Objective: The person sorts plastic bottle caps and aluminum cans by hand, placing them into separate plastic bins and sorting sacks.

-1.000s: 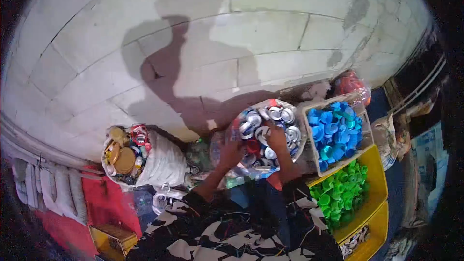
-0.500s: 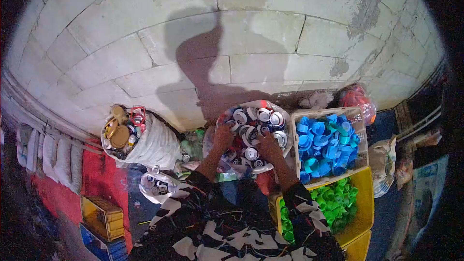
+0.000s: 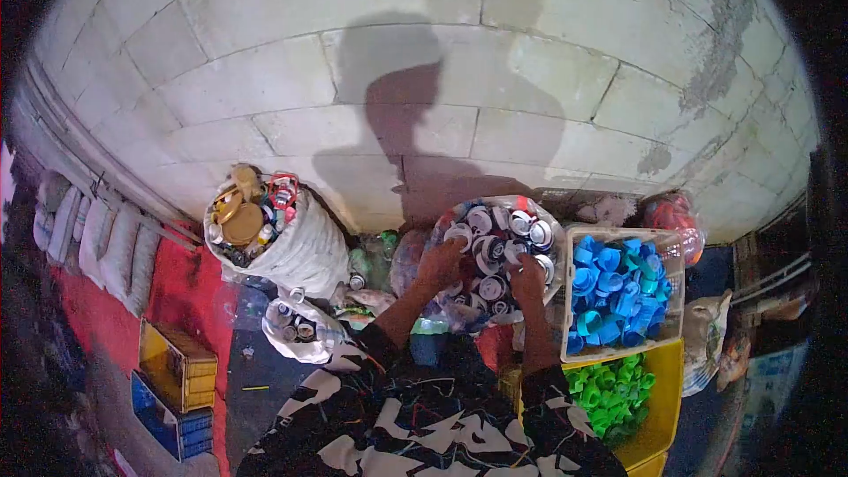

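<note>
A sack [image 3: 415, 256] in front of me is filled with white, round plastic caps, several with dark insides. My left hand [image 3: 439, 267] reaches over its left side, fingers closed on a white cap [image 3: 458, 235]. On the right of the same heap, my right hand [image 3: 528, 281] has its fingers bent round another white cap [image 3: 516, 252]. Both palms face away, so part of each grip is hidden. Close by my right hand stands a pale plastic crate [image 3: 576, 238] of blue caps [image 3: 618, 287].
Green caps [image 3: 609, 393] fill part of a yellow crate [image 3: 667, 380] at my right. To the left are a white sack [image 3: 309, 247] of mixed lids and a small white bag [image 3: 309, 349]. Yellow [image 3: 199, 380] and blue [image 3: 194, 433] crates lie lower left. A block wall [image 3: 265, 71] rises behind.
The view has shifted, so the scene sits further right. My left hand has moved up the heap to a white cap at its upper left; my right hand stays at the heap's right side.
</note>
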### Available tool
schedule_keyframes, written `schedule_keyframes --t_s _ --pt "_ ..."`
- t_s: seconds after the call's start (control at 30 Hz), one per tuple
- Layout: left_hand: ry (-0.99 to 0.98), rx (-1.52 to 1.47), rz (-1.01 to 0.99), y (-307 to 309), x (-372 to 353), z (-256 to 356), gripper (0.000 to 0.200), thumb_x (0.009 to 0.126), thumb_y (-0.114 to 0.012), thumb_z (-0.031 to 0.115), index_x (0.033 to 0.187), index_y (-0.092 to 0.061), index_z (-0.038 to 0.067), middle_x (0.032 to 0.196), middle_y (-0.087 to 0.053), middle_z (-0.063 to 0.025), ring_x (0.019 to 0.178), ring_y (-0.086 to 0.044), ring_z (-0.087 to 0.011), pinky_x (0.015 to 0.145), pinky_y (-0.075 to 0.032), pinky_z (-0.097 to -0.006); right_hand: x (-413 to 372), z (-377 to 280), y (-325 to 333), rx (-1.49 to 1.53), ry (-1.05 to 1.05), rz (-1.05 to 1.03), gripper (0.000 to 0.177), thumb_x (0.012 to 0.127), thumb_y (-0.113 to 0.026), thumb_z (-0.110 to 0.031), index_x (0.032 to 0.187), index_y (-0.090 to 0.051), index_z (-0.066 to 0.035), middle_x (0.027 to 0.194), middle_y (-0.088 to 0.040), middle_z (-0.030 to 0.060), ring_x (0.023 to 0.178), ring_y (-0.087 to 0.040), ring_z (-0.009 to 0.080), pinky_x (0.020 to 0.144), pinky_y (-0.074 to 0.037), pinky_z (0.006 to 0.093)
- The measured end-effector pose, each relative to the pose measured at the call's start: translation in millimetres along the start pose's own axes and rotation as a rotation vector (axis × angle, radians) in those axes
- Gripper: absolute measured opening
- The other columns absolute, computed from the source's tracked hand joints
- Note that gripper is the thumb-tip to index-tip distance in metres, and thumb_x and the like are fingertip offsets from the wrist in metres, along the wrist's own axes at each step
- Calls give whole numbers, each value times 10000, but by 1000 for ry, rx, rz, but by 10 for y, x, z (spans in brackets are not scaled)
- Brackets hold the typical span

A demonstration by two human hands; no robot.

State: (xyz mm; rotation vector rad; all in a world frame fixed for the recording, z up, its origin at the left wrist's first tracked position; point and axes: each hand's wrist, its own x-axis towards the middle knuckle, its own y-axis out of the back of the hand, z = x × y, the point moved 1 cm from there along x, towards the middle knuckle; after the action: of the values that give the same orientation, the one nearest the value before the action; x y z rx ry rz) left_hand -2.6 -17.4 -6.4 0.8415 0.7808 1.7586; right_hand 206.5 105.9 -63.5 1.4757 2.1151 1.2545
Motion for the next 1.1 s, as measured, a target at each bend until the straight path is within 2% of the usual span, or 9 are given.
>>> schedule_keyframes --t_s 0.07,0.2,0.23,0.33,0.5,0.63,0.7,0.83,1.1 --pt "-21 28 20 -62 -18 -114 361 776 -649 183 1101 -512 103 1007 -604 -139 898 -628 -369 730 -504 -478 46 -291 -4 -2 -179 23 318 742 -712 -147 1026 -614 -44 887 -648 195 878 -615 384 744 -477 481" --pt "-103 179 69 -139 -65 -342 283 761 -639 173 1039 -605 128 1000 -595 -137 887 -630 -358 701 -519 -467 154 -502 9 -112 31 131 383 752 -639 -79 1131 -583 -86 920 -628 203 852 -613 389 701 -476 491" --pt "-101 140 43 -124 -76 -368 243 767 -627 168 1008 -627 130 1006 -593 -138 904 -626 -351 722 -518 -466 209 -522 5 -281 6 -19 351 764 -610 -72 1114 -608 -103 930 -611 203 841 -613 389 695 -477 486" --pt "-68 32 9 -78 -166 -432 171 781 -599 162 931 -676 130 1020 -591 -139 951 -612 -335 784 -512 -461 259 -493 -121 -119 26 61 315 771 -601 -95 1083 -633 -115 948 -596 213 867 -616 394 710 -488 492" --pt "-86 113 -40 -170 -177 -547 188 766 -602 182 923 -684 120 1049 -596 -135 985 -593 -327 852 -496 -433 433 -599 -296 -375 -43 -79 326 792 -653 -272 1080 -649 -119 1076 -569 229 930 -613 407 765 -507 483" --pt "-246 43 191 55 -284 -374 182 754 -587 145 885 -656 40 981 -591 -176 975 -583 -331 855 -487 -431 502 -401 -610 -215 -112 -118 517 740 -708 -458 1027 -629 -36 1251 -501 271 958 -613 414 802 -516 476" --pt "-185 5 199 -42 -271 -425 168 747 -592 134 859 -634 16 953 -592 -180 976 -576 -338 865 -477 -431 395 -486 -679 -458 186 145 525 709 -759 -408 981 -600 12 1135 -516 256 904 -609 410 780 -515 487" --pt "-189 5 237 44 -354 -405 153 736 -592 109 839 -600 -4 962 -583 -192 994 -555 -351 883 -459 -433 426 -526 -664 -266 -133 -37 428 715 -765 -242 991 -582 28 1064 -504 258 970 -566 414 833 -486 495" --pt "-95 -80 186 -124 -376 -565 227 727 -619 122 932 -625 24 1017 -555 -205 1019 -548 -355 891 -461 -439 365 -327 -666 -217 -40 99 474 646 -753 -222 1050 -650 4 960 -564 248 918 -548 411 829 -456 471"
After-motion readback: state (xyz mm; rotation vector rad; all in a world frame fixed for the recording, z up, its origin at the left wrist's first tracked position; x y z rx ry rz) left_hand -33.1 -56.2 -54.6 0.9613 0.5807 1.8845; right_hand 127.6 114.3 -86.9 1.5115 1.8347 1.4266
